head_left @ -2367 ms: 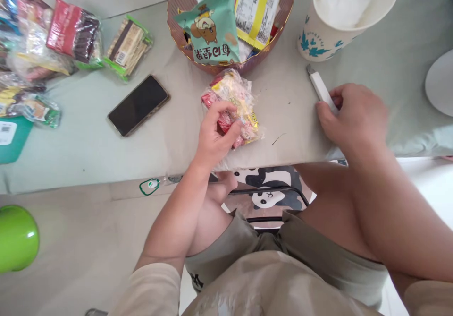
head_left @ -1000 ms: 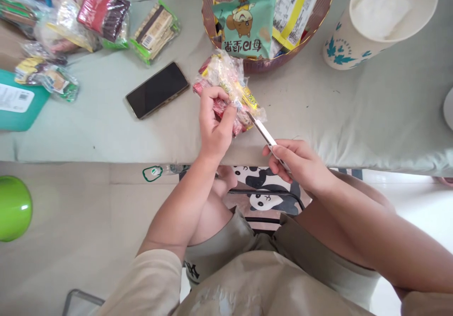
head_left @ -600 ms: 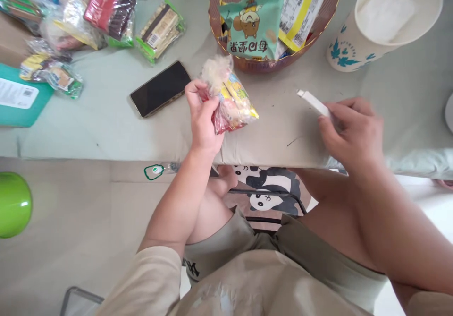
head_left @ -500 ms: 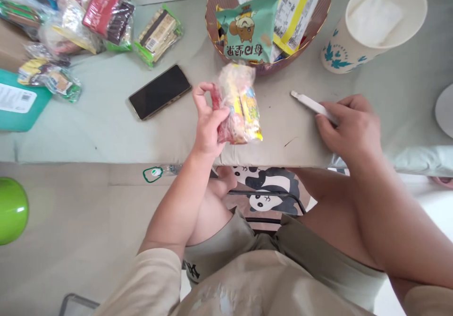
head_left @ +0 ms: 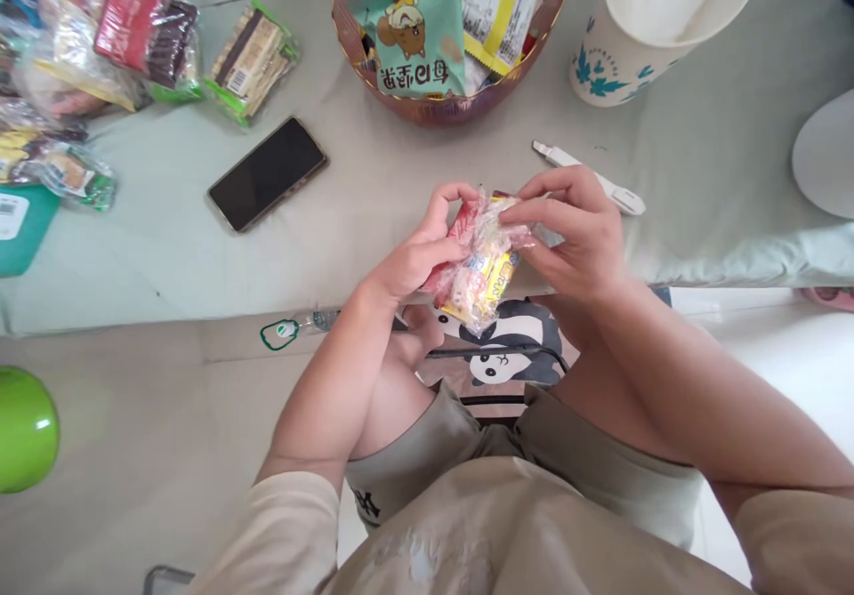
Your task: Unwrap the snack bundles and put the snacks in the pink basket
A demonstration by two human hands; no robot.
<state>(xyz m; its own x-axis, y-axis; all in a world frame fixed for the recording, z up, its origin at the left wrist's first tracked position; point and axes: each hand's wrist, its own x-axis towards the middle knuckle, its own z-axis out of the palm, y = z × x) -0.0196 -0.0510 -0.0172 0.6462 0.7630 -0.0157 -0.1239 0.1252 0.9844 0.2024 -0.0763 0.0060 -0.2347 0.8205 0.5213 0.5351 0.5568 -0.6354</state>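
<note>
A clear plastic bag of small snacks [head_left: 477,279], with red and yellow wrappers showing through, is held over the table's front edge. My left hand [head_left: 427,244] grips its left side between thumb and fingers. At the crinkled upper right part of the bag, my right hand [head_left: 570,230] has its thumb and fingers closed on the loose plastic. Just behind my right hand lies a slim white tool [head_left: 624,196] that looks like a utility knife, partly covered by the fingers. To the left of my hands a black phone [head_left: 268,172] lies flat.
A pinkish bowl [head_left: 440,112] of snack packets stands at the back, with a paper cup [head_left: 600,70] to its right. Wafer packs [head_left: 252,61] and other bagged snacks [head_left: 143,26] cover the back left. A green rounded object [head_left: 25,430] stands at the lower left.
My right hand has put the white tool down on the table and taken hold of the bag. The bag has come nearer to me and tilted. The view has shifted slightly.
</note>
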